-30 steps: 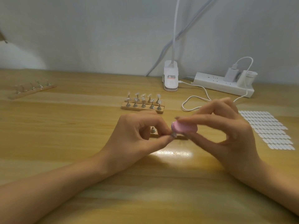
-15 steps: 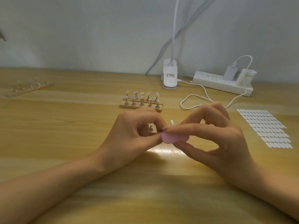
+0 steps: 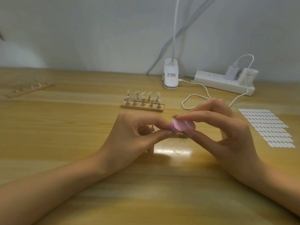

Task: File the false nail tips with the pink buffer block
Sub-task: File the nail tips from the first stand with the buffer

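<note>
My right hand (image 3: 227, 135) pinches the pink buffer block (image 3: 182, 127) between thumb and forefinger, above the middle of the wooden table. My left hand (image 3: 134, 137) pinches something small at the block's left end; the nail tip itself is hidden by my fingertips. A small metal stand (image 3: 152, 128) shows between my left fingers, and a wooden base (image 3: 181, 136) peeks out under the block. Behind my hands, a wooden holder (image 3: 142, 106) carries two rows of stands with clear nail tips (image 3: 158, 95).
A second wooden holder (image 3: 30, 89) lies at the far left. A sheet of white adhesive tabs (image 3: 266, 127) lies at the right. A white lamp clamp (image 3: 170, 77), a power strip (image 3: 225, 82) and a looping white cable (image 3: 194, 98) stand along the wall.
The buffer block slid left against my left fingertips half a second ago, then back right and up a little. My left hand stayed almost still.
</note>
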Motion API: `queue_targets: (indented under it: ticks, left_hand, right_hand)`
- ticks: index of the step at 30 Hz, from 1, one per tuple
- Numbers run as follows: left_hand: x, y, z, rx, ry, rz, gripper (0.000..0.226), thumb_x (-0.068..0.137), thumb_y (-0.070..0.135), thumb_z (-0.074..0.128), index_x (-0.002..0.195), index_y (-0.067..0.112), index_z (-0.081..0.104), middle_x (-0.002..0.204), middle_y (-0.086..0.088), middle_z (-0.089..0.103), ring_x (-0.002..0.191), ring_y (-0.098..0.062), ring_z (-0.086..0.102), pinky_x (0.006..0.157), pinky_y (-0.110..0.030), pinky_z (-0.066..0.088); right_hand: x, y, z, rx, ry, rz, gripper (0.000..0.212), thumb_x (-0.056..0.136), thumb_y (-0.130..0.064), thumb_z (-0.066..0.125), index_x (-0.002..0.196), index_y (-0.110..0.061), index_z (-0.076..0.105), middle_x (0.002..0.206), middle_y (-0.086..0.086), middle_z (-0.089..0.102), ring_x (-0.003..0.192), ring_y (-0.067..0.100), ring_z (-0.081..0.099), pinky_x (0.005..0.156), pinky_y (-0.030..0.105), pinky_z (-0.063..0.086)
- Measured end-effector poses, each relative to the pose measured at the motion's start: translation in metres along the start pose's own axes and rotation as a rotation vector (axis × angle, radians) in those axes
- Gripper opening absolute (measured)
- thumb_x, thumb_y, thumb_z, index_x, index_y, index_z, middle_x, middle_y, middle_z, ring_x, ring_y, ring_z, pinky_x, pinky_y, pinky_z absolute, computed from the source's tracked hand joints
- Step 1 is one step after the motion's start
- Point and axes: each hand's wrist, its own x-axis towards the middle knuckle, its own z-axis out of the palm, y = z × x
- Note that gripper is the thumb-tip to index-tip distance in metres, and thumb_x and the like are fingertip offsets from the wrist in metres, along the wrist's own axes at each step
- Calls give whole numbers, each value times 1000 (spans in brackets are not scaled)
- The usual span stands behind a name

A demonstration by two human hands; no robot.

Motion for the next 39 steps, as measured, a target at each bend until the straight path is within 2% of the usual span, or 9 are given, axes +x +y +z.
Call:
queue_targets:
  ticks: [2, 4, 8, 14, 18, 24, 30, 33, 39]
  left_hand:
    - [-1, 1, 0, -35, -4, -5, 7, 87, 24, 73, 90, 20, 78, 87, 4, 78, 45, -11, 65, 48, -22, 49]
    - [-1, 1, 0, -50, 3, -22, 7, 90, 26, 71, 91, 23, 78, 91, 7, 78, 52, -12, 69, 52, -15, 46]
    - [2, -1, -2, -52, -24, -9, 14, 96, 26, 63, 96, 23, 77, 99, 2, 71, 57, -15, 66, 56, -14, 43]
    - [2, 0, -2, -71, -104, -35, 11, 98, 25, 56, 93, 23, 66, 93, 8, 66, 49, -12, 61, 55, -10, 39]
    - [2, 1, -2, -74, -133, -75, 10, 98, 17, 59, 91, 14, 65, 75, 17, 63, 44, -4, 49, 49, -15, 37]
    - [3, 7, -1, -40, -142, -61, 18, 96, 24, 57, 82, 25, 68, 56, 23, 55, 44, 1, 36, 47, -10, 27]
    - [0, 8, -2, -44, -142, -83, 23, 96, 33, 58, 78, 25, 70, 63, 12, 64, 45, -3, 40, 46, -17, 31]
    - [0, 9, -2, -64, -143, -83, 24, 96, 34, 56, 79, 23, 70, 63, 10, 66, 43, -6, 39, 45, -18, 31]
    - [1, 9, -1, -17, -135, -70, 24, 97, 25, 55, 78, 24, 69, 62, 9, 66, 44, -3, 39, 46, -18, 31]
  right_hand:
    - [2, 4, -3, -18, 6, 34, 22, 89, -28, 66, 110, -24, 68, 94, 2, 66, 93, 13, 57, 80, 27, 42]
    - [3, 6, -5, -16, 12, 58, 22, 88, -28, 66, 110, -25, 67, 97, 1, 66, 94, 8, 56, 81, 16, 37]
    - [2, 4, -3, 31, 24, 9, 22, 89, -20, 66, 111, -23, 65, 102, 2, 63, 95, 5, 55, 82, 12, 38]
    - [1, 3, -3, 79, 18, -3, 24, 89, -22, 66, 112, -26, 63, 104, 0, 63, 92, 14, 59, 77, 21, 43]
    - [1, 1, -1, 69, -12, -39, 20, 88, -21, 69, 108, -19, 67, 100, 3, 66, 92, 15, 62, 80, 19, 45]
    - [1, 0, 0, 48, -48, -94, 18, 88, -21, 72, 106, -20, 68, 98, 4, 64, 94, 12, 63, 83, 23, 49]
    - [3, 8, -3, 70, 20, -29, 22, 87, -21, 71, 108, -22, 66, 95, 8, 60, 90, 16, 60, 80, 21, 47]
    - [3, 8, -4, 86, 18, 5, 22, 88, -23, 68, 110, -26, 65, 96, 7, 62, 89, 16, 60, 76, 34, 50]
    - [1, 6, -3, 70, -28, -28, 20, 88, -22, 72, 107, -19, 69, 91, 11, 63, 87, 24, 66, 77, 39, 53]
